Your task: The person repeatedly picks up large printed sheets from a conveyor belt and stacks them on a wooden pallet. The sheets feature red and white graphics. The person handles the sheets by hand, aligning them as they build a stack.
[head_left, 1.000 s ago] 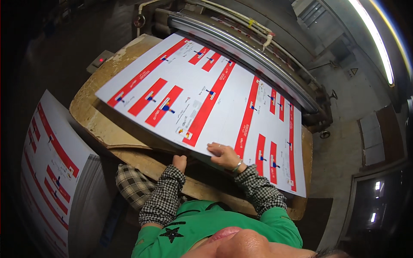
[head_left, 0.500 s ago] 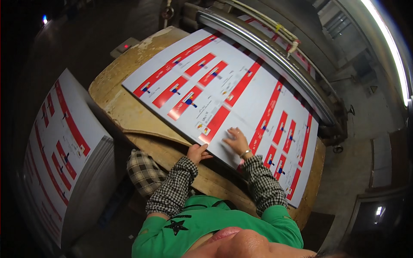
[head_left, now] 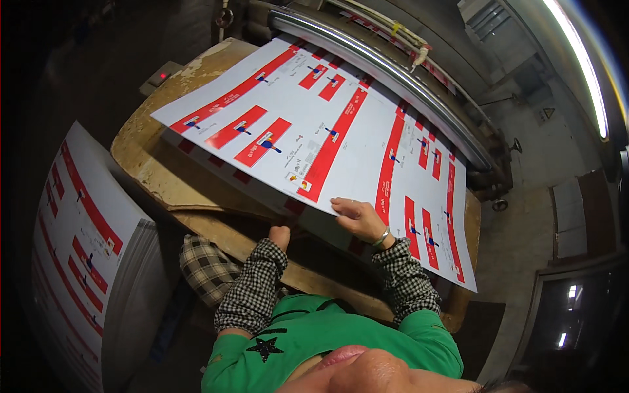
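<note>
A large white printed sheet [head_left: 367, 164] with red bands and small blue figures slopes over the table, its near edge raised. My right hand [head_left: 360, 219], with a bracelet at the wrist, is at the middle of that edge; its fingers are bent and closed on the sheet. Below the raised edge is my left hand [head_left: 280, 236], its fingers hidden in shadow near a lower printed sheet [head_left: 226, 169]. Both forearms wear black-and-white checked sleeves. The far edge of the sheet reaches a long shiny metal roller [head_left: 367, 69].
The worn wooden table [head_left: 147, 150] has a curved, peeling edge. A tall stack of printed sheets [head_left: 128, 281] stands at the left. Checked cloth [head_left: 206, 265] hangs by the table's front edge. A small box with a red light [head_left: 160, 77] sits at the far left corner.
The printed sheet's near edge has risen off the lower layer. My right hand has come left and down to that edge; my left hand has slipped beneath it. The whole view has shifted slightly.
</note>
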Action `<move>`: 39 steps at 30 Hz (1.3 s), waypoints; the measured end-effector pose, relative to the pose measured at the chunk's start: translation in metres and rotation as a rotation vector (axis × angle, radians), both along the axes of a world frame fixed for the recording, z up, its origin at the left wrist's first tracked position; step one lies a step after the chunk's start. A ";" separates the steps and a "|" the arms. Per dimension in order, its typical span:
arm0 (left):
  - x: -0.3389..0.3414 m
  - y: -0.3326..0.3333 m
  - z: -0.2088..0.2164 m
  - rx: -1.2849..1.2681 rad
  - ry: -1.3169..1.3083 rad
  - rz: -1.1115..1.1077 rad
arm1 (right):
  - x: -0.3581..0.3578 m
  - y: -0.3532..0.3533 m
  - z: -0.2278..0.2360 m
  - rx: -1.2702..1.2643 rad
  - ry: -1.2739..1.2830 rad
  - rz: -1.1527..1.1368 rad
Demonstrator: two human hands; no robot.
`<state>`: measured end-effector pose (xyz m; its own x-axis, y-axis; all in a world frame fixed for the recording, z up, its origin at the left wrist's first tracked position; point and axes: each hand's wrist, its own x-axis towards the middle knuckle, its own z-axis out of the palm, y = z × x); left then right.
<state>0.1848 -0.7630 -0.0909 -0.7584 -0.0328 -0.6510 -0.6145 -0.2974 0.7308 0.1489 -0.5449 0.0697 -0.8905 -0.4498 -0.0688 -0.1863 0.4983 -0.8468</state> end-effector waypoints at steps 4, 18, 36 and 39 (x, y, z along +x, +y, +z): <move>-0.005 0.002 -0.020 -0.162 -0.036 -0.046 | 0.010 -0.013 -0.020 0.105 -0.029 -0.014; 0.034 0.014 -0.029 0.606 0.079 -0.117 | 0.003 0.009 -0.116 0.304 -0.020 -0.543; 0.053 0.019 -0.010 0.326 0.137 -0.180 | 0.096 0.004 -0.116 0.680 0.013 0.025; 0.050 0.019 -0.022 0.299 0.170 -0.221 | 0.112 -0.008 -0.114 0.673 0.087 -0.075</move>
<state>0.2347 -0.7438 -0.1128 -0.8237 0.3149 -0.4715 -0.5650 -0.3864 0.7290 0.2607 -0.5531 -0.0438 -0.9324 -0.2715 -0.2385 -0.1845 0.9251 -0.3319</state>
